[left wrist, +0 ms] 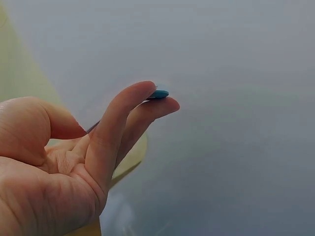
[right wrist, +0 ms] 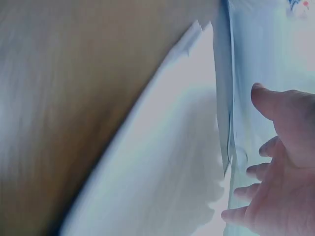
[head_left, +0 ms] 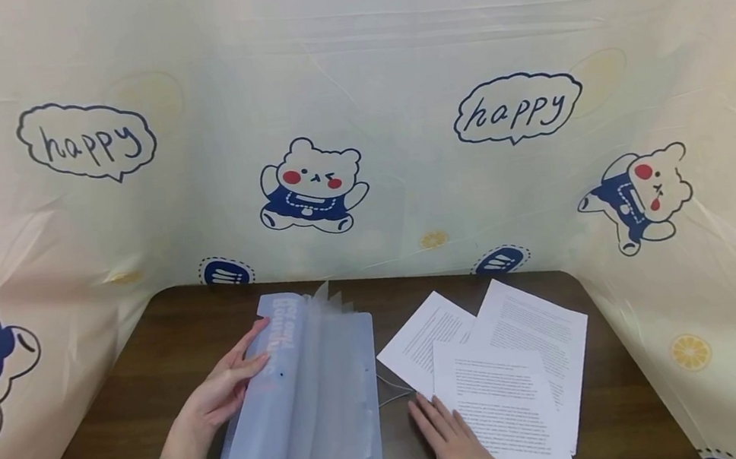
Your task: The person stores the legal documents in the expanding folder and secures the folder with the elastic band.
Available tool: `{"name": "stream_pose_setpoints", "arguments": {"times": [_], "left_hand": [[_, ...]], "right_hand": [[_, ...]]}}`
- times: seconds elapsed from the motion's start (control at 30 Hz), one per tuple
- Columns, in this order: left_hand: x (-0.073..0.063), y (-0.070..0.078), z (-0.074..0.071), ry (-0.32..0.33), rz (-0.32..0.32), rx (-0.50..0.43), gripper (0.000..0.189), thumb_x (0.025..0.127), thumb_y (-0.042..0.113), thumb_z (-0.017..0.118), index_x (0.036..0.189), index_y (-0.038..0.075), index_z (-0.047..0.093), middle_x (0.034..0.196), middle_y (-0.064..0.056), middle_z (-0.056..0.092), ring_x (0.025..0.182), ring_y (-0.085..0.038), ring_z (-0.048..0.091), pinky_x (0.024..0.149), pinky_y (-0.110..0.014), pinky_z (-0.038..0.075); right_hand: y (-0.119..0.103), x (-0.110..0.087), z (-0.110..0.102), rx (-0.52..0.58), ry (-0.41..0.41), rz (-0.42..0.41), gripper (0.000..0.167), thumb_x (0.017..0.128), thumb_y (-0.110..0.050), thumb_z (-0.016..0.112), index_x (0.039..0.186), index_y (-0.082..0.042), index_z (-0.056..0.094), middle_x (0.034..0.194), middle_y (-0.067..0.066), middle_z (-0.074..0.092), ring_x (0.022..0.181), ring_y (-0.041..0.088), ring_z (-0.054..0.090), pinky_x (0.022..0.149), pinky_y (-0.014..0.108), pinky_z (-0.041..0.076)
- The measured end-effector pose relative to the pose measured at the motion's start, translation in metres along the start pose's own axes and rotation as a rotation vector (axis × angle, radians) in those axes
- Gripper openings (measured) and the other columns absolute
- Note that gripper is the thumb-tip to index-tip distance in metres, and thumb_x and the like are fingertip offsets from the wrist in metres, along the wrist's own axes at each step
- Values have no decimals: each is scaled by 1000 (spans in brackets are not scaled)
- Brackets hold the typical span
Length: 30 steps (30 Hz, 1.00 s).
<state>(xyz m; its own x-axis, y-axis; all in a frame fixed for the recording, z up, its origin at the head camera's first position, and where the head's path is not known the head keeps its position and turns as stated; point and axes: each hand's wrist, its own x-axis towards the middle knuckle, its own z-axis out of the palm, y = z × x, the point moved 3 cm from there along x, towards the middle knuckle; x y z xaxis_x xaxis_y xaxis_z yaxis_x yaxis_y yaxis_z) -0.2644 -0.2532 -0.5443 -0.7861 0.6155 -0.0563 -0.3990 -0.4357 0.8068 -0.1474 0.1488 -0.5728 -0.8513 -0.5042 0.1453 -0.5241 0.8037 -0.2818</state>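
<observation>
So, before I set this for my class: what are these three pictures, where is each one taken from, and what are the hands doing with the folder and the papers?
These are a person's two bare hands, filmed by three worn cameras. The wide picture comes from a head camera looking down at a dark brown wooden table. The other two come from cameras on each wrist, so they are close and blurry. The left hand holds open the cover of a translucent pale blue plastic file folder. The right hand lies flat, fingers straight, on the nearest of three printed white paper sheets that overlap beside the folder. A cream cartoon-bear cloth hangs behind.
</observation>
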Motion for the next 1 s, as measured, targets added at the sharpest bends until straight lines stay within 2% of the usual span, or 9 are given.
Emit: {"name": "stream_pose_setpoints", "arguments": {"times": [0.1,0.23,0.37,0.47,0.57,0.77,1.0], "left_hand": [[1,-1,0,-10,-3,-11,70,119,3,32,172,49,24,139,3,65,119,-12,78,100,-26,63],[3,-2,0,-30,-3,-25,70,119,3,31,172,48,24,138,2,66,120,-13,78,101,-27,63],[3,-3,1,-24,-12,-29,70,119,3,32,173,47,20,138,2,67,120,-12,77,102,-28,63],[3,-4,1,2,-24,-30,70,119,3,32,172,47,19,137,3,68,119,-12,78,101,-27,63],[3,-4,1,19,-28,-18,70,119,3,32,172,47,19,137,4,69,119,-11,78,101,-27,63],[2,-1,0,24,-26,17,70,119,5,35,172,48,21,140,5,67,120,-11,77,103,-27,62],[0,3,-2,-1,-17,15,68,120,4,32,170,50,25,141,5,66,120,-11,77,103,-26,62]], "right_hand": [[12,-4,-13,104,-46,101,91,101,-58,72,170,-8,39,176,16,41,159,46,44,120,72,44],[36,-11,-32,193,-36,278,87,100,-44,77,168,-3,41,173,23,43,158,52,42,124,73,39],[65,-15,-51,256,12,487,82,104,-31,73,168,4,36,170,34,40,157,58,39,127,72,35],[84,-19,-62,275,14,590,82,107,-26,70,169,8,28,172,38,31,160,61,31,129,74,29],[99,-26,-67,259,1,634,83,107,-24,68,169,10,24,172,42,26,160,64,26,128,76,27],[119,-41,-73,218,-7,645,84,107,-25,69,167,14,24,170,44,25,158,66,25,128,77,27],[135,-54,-80,189,-30,679,83,109,-26,66,166,16,22,171,45,22,158,67,24,128,77,26]]}}
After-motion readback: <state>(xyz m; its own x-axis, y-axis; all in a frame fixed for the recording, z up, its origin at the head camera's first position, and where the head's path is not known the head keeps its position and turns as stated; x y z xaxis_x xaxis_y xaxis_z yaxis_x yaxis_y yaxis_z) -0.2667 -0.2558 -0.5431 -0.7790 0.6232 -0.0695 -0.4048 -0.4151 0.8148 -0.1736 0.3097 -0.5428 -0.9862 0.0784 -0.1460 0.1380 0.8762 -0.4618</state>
